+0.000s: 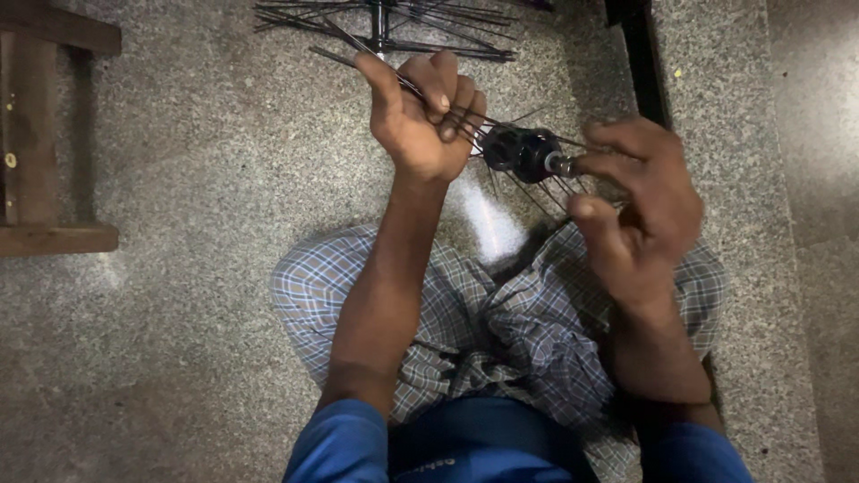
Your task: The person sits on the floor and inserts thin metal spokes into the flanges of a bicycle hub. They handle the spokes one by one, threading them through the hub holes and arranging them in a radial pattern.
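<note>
I see my left hand [420,116] squeezing a bunch of thin spokes [447,107] beside the black hub [522,152]. My right hand [640,192] pinches the hub's end. Many spokes are in already; more spokes [394,31] lie on the floor [206,179] beyond the hub.

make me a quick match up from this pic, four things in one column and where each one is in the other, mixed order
Things:
1. left hand
2. right hand
3. loose pile of spokes
4. wooden frame

Places:
A. on the floor at the top of the view
B. fisted around a bunch of spokes
C. at the left edge of the view
D. fingertips on the axle end of the black hub

Pairs: 1-B, 2-D, 3-A, 4-C
</note>
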